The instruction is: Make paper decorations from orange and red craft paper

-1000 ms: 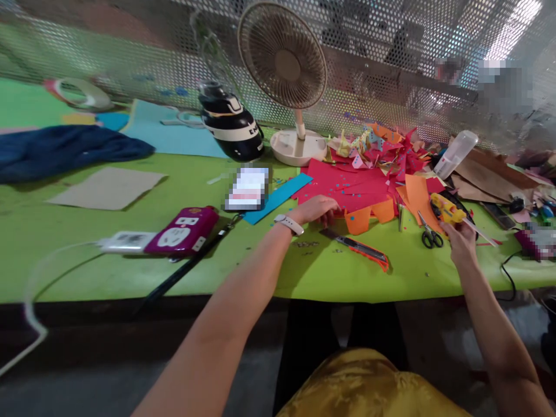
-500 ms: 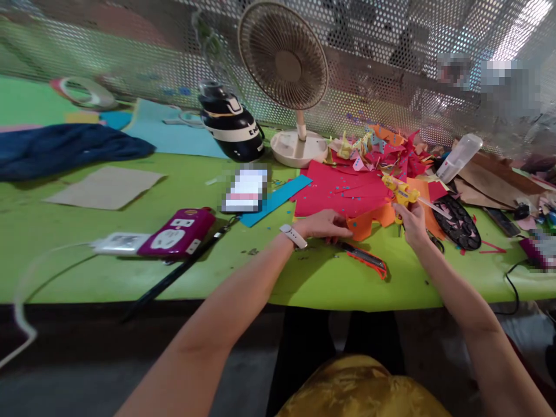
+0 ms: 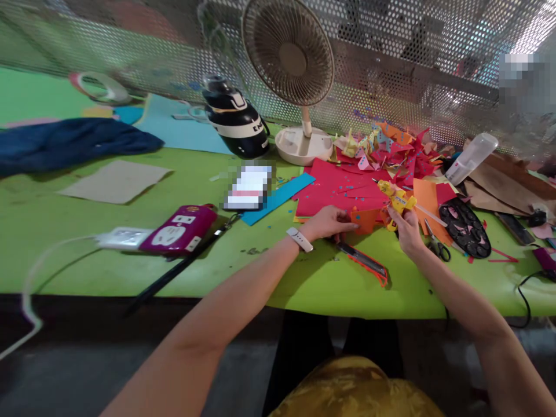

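Note:
Between the thumb and fingers of my left hand (image 3: 332, 223) is the near end of an orange paper strip (image 3: 364, 222), raised a little over the table. My right hand (image 3: 408, 230) is wrapped round a yellow hot glue gun (image 3: 396, 200), its nozzle pointing left and away from me, a clear glue stick trailing behind. The gun hides the strip's right end. Just below my left hand lies an orange-and-black box cutter (image 3: 362, 262). Red paper sheets (image 3: 325, 188) with small blue bits are spread behind both hands. Scissors (image 3: 439, 248) lie right of my right hand.
Paper scraps (image 3: 391, 147) are heaped before a desk fan (image 3: 304, 145). A black tray (image 3: 464, 229) and a clear bottle (image 3: 471, 157) stand right. Leftward are a blue strip (image 3: 278, 200), phone (image 3: 248, 186), purple power socket (image 3: 178, 230), dark jug (image 3: 238, 127) and cloth (image 3: 73, 145).
The glue gun has turned and moved slightly, its nozzle now farther left over the red paper. The orange strip has shifted and stands more upright. The view has shifted a little.

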Tool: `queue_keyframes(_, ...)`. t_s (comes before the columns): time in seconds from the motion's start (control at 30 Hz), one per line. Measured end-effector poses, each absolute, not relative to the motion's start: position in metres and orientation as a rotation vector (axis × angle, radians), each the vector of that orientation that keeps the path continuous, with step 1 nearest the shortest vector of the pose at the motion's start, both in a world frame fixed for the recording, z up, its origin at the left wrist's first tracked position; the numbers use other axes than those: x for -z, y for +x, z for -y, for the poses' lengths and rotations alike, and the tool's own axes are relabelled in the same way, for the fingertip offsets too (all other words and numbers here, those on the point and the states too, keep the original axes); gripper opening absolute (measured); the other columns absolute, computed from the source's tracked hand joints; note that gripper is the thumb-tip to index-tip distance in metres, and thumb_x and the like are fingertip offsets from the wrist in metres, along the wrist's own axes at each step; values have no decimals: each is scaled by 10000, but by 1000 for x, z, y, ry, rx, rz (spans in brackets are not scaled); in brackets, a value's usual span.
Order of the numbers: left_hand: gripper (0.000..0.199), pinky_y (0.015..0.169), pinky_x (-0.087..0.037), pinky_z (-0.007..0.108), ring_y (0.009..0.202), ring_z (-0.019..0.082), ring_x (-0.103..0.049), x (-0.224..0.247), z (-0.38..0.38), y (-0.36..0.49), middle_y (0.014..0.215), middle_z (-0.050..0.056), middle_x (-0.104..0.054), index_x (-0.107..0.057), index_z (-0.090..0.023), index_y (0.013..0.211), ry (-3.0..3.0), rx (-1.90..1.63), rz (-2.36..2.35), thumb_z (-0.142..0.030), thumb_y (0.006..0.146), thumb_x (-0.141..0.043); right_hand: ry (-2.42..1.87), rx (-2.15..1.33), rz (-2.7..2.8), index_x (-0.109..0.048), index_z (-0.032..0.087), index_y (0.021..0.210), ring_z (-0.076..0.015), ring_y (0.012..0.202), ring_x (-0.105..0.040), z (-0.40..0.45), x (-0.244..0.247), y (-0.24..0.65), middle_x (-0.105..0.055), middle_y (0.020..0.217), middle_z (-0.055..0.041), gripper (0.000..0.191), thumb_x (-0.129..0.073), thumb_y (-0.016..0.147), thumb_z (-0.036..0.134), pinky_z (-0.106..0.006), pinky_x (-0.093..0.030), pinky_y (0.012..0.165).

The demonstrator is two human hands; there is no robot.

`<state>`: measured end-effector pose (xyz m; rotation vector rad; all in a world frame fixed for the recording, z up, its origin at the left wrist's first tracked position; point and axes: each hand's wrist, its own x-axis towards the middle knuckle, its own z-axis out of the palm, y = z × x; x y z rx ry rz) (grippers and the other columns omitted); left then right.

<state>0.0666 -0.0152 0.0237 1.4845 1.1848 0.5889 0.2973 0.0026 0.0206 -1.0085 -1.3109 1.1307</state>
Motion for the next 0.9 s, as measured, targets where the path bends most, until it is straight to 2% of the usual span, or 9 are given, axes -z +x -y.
queue_keyframes(0.23, 335, 474, -449, 206, 507, 112, -609, -18, 9, 64, 613, -7, -650, -618, -155, 810, 1458, -695, -1073, -464, 769, -738, -923, -1119, 1426, -619, 266, 994, -181, 812, -692, 6, -31, 298, -712, 864, -16, 375, -706, 768, 552, -322, -573, 727)
queue_keyframes(0.4, 360, 447, -452, 194, 638, 153, -691, -19, 4, 60, 826, 23, -681, -538, -175, 947, 1421, -745, -1032, -474, 808, -683, -885, -1038, 1557, -637, 240, 1022, -194, 778, -698, 19, -48, 307, -712, 907, -33, 366, -777, 743, 432, -342, -588, 707)
queue_keyframes(0.53, 297, 443, -464, 190, 644, 151, -704, -17, 1, 60, 904, 45, -690, -494, -182, 925, 1375, -755, -1126, -435, 854, -631, -909, -1041, 1688, -696, 230, 984, -206, 836, -691, 21, -40, 309, -718, 940, -38, 280, -757, 762, 390, -355, -589, 754)
queue_keyframes(0.73, 281, 525, -502, 205, 688, 150, -709, -16, 1, 56, 811, 32, -682, -541, -162, 870, 1404, -829, -1109, -424, 855, -643, -1054, -1024, 1784, -683, 227, 837, -157, 636, -590, 14, -14, 309, -664, 736, 0, 256, -756, 750, 457, -302, -526, 593)
queue_keyframes(0.9, 371, 534, -492, 211, 692, 154, -706, -12, 0, 54, 808, 38, -703, -562, -159, 866, 1429, -854, -1066, -512, 822, -668, -1102, -949, 1788, -626, 237, 781, -170, 626, -550, 13, -14, 306, -616, 711, -7, 288, -724, 758, 507, -329, -506, 591)
